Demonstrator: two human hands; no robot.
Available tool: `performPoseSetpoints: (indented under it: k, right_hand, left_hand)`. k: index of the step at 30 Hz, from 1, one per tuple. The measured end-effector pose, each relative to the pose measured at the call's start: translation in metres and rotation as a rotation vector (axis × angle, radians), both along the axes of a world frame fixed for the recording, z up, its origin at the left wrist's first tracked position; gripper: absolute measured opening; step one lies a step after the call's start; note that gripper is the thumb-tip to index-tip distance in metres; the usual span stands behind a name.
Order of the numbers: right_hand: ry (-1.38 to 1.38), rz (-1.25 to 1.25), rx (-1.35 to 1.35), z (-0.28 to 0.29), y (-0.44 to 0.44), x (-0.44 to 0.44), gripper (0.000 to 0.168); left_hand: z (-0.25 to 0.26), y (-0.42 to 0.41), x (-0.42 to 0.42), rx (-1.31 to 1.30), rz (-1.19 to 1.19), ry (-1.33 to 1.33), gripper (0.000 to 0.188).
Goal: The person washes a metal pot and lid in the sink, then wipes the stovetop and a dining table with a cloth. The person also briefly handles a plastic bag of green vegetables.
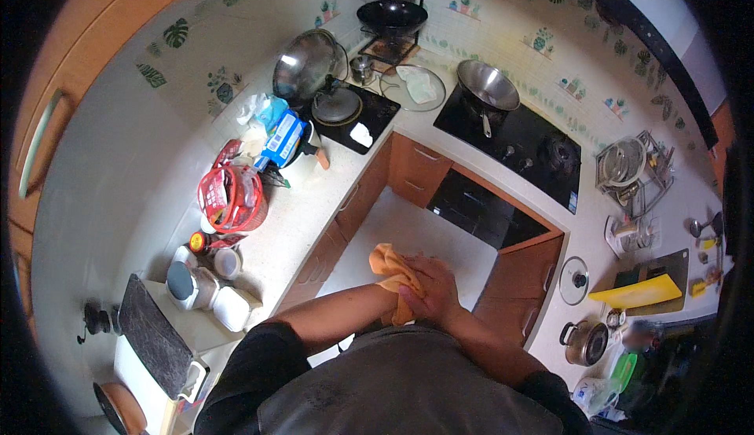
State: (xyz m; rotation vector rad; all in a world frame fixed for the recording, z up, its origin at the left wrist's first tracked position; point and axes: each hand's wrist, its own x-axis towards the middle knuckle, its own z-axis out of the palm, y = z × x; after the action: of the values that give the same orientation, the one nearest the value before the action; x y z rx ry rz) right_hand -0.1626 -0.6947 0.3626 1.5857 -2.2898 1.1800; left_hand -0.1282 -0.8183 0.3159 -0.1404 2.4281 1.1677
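An orange cloth [389, 264] is bunched between my two hands, close in front of my body and above the floor. My right hand [436, 290] presses on it from the right, its fingers curled over the folds. Most of my left hand [406, 299] is hidden behind the cloth and my right hand, so its grasp does not show. One end of the cloth sticks out at the upper left, and another part hangs below the hands.
On the left counter stand a red plastic basket [259, 214], jars and a blue packet [283, 138]. A steel wok [489, 84] sits on the black gas hob [542, 164]. On the right are a glass lid [574, 280], a lidded pot [587, 343] and a yellow cutting board [639, 293].
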Motion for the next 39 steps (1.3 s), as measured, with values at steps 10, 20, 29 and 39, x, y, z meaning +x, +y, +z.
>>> performPoseSetpoints:
  k: [10,20,29,39]
  right_hand:
    - [-0.72,-0.212,0.015,-0.017,0.018,-0.133,0.032]
    - [-1.138,0.245,0.003,-0.076,0.022,-0.27,0.053]
    - [-1.831,-0.138,-0.176,-0.048,0.017,-0.343,0.057]
    - [-1.527,-0.601,0.04,-0.032,0.016,-0.345,0.05]
  left_hand:
    - [0.021,-0.04,-0.072,0.009,-0.202,0.495,0.046]
    - [0.043,-0.013,-0.227,-0.292,-0.037,0.654,0.094]
    - [-0.048,-0.194,-0.388,-0.229,0.282,0.321,0.061]
    - [-0.174,-0.277,-0.637,-0.586,0.503,0.225,0.048]
